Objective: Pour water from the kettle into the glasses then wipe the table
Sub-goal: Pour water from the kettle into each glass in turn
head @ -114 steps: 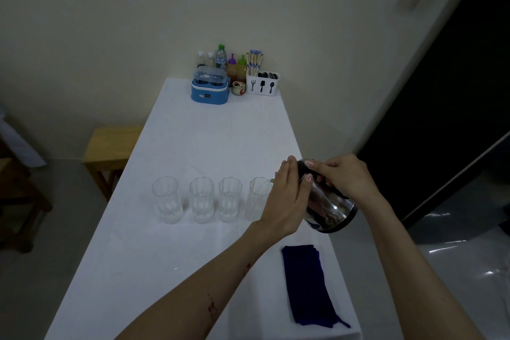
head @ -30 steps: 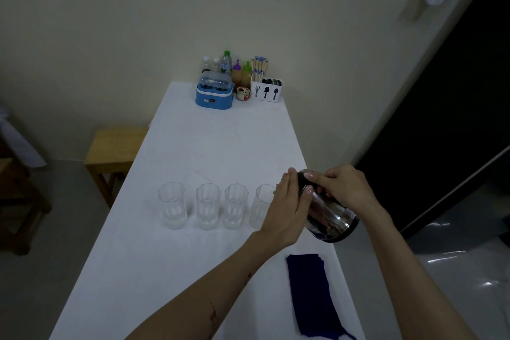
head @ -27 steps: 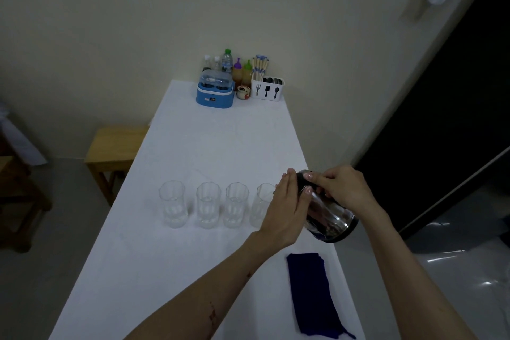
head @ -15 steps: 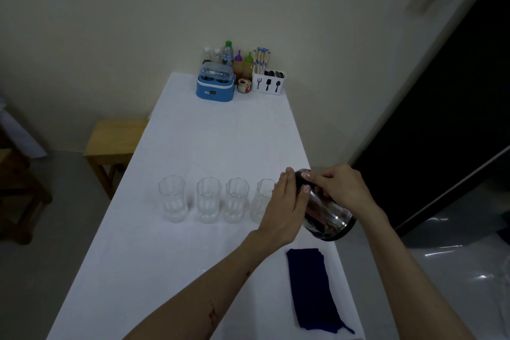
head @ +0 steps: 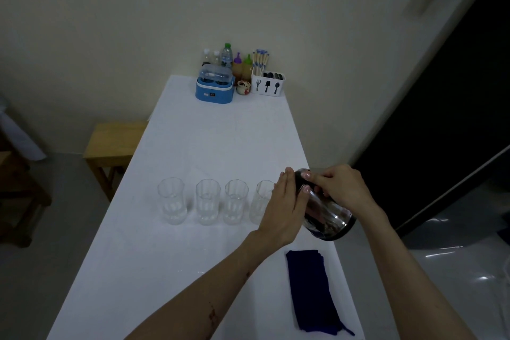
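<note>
Several clear glasses stand in a row on the white table [head: 209, 146]; the rightmost glass [head: 260, 201] is partly hidden behind my left hand. A shiny steel kettle [head: 327, 215] is tilted leftward toward that glass. My right hand [head: 340, 188] grips the kettle at its top. My left hand [head: 284, 208] lies with straight fingers flat against the kettle's left side, near the spout. The spout and any stream of water are hidden. A folded dark blue cloth [head: 313, 291] lies on the table near its right front edge.
At the table's far end stand a blue box [head: 215, 88], bottles [head: 226, 55] and a white cutlery holder [head: 267, 85]. A wooden stool [head: 113, 141] is left of the table. A dark doorway [head: 455, 119] opens on the right.
Both hands and the tilted kettle keep the same pose by the rightmost glass. Only the camera view has shifted slightly.
</note>
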`<state>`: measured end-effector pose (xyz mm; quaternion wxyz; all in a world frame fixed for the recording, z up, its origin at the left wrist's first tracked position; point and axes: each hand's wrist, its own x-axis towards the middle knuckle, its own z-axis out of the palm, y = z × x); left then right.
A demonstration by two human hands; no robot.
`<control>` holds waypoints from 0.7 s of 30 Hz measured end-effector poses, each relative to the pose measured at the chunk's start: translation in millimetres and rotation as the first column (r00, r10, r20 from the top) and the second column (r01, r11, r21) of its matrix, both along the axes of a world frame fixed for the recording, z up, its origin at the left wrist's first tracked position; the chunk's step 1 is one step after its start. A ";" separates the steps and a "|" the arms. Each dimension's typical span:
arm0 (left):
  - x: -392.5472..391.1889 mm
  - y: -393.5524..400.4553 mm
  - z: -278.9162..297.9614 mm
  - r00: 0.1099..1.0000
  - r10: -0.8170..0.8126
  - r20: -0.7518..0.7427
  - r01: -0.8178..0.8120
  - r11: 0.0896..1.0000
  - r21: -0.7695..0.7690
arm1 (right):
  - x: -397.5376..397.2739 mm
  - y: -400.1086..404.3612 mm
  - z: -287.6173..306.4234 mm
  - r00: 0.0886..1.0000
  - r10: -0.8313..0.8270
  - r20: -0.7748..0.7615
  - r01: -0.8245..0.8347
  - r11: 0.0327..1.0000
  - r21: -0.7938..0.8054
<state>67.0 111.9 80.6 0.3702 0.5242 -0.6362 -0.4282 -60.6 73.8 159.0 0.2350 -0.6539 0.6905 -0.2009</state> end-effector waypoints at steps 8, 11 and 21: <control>2.3 0.7 2.6 1.000 0.004 -0.009 -0.004 1.000 0.000 | 1.4 1.6 3.8 1.000 0.008 0.025 -0.008 1.000 0.002; 2.4 1.9 4.4 1.000 0.005 -0.010 -0.005 1.000 -0.008 | 2.6 2.3 5.8 1.000 0.006 0.020 -0.006 1.000 -0.005; 1.1 3.8 3.7 1.000 0.028 -0.005 -0.028 0.999 -0.035 | 2.8 4.6 9.2 1.000 0.021 -0.017 -0.021 1.000 -0.013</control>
